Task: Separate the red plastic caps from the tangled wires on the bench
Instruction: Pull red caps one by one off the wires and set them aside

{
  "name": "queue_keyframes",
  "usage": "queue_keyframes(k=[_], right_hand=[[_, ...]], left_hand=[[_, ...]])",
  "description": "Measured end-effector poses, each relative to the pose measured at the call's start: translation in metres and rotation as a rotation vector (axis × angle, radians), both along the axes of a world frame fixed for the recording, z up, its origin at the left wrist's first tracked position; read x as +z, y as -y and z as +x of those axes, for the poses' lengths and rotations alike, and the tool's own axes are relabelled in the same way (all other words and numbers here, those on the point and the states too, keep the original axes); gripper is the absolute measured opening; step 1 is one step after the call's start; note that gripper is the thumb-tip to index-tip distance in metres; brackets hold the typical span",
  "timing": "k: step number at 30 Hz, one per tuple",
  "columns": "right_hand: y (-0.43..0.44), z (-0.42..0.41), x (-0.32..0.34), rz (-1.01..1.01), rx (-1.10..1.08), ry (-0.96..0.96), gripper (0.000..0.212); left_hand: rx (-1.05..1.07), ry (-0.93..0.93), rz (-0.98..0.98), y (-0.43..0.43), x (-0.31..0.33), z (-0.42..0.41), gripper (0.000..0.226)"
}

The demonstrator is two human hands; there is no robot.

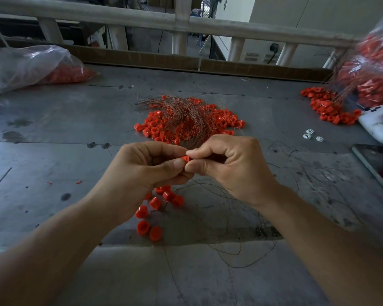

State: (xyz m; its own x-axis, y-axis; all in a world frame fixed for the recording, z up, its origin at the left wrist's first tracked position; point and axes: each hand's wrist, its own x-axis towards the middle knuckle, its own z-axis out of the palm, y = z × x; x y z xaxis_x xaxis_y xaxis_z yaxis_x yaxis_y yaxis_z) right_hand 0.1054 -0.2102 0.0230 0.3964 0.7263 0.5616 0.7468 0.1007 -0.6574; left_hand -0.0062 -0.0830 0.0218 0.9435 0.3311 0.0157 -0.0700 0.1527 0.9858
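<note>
Both hands meet above the middle of the grey bench (53, 120). My left hand (146, 166) and my right hand (228, 166) pinch one small red cap (184, 159) between thumbs and forefingers. Beyond them lies a pile of red caps (161, 129) snarled in thin copper wires (181, 111). Under my wrists sit several separated red caps (155, 203), and loose thin wires (228, 246) trail over the bench below my right forearm.
A clear bag of red caps (31, 67) lies at the far left. A second full bag (376, 69) spills caps and wires (327, 107) at the far right. A white controller (376, 124), small white pieces (311, 135) and a dark phone (378, 166) lie at the right edge.
</note>
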Motion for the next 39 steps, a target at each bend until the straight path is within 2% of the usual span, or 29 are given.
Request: queue_keyframes(k=[3, 6, 10, 12, 16, 18, 30, 39], right_hand=[[0.001, -0.001, 0.002, -0.042, 0.073, -0.124, 0.026], [0.002, 0.001, 0.004, -0.157, 0.133, -0.084, 0.04], [0.003, 0.0, 0.007, -0.228, 0.178, -0.037, 0.019], [0.003, 0.0, 0.007, -0.219, 0.144, 0.003, 0.018], [0.003, -0.001, 0.004, -0.232, 0.106, 0.106, 0.01], [0.003, -0.003, 0.003, -0.226, 0.1, 0.136, 0.009], [0.004, -0.013, 0.005, -0.168, 0.044, 0.194, 0.009], [0.004, -0.004, 0.006, -0.062, 0.026, 0.082, 0.018]], left_hand=[[-0.067, 0.0, -0.04, -0.003, 0.001, -0.001, 0.029], [-0.125, -0.012, -0.052, -0.006, 0.002, -0.003, 0.033], [-0.155, -0.013, -0.042, -0.006, 0.001, -0.003, 0.046], [-0.172, 0.028, -0.049, -0.003, 0.003, -0.004, 0.047], [-0.078, 0.061, 0.254, 0.007, 0.002, -0.005, 0.06], [-0.041, 0.067, 0.32, 0.01, 0.001, -0.004, 0.061], [-0.048, 0.12, 0.228, 0.014, 0.003, -0.01, 0.063], [-0.089, 0.104, 0.054, 0.009, 0.006, -0.007, 0.072]])
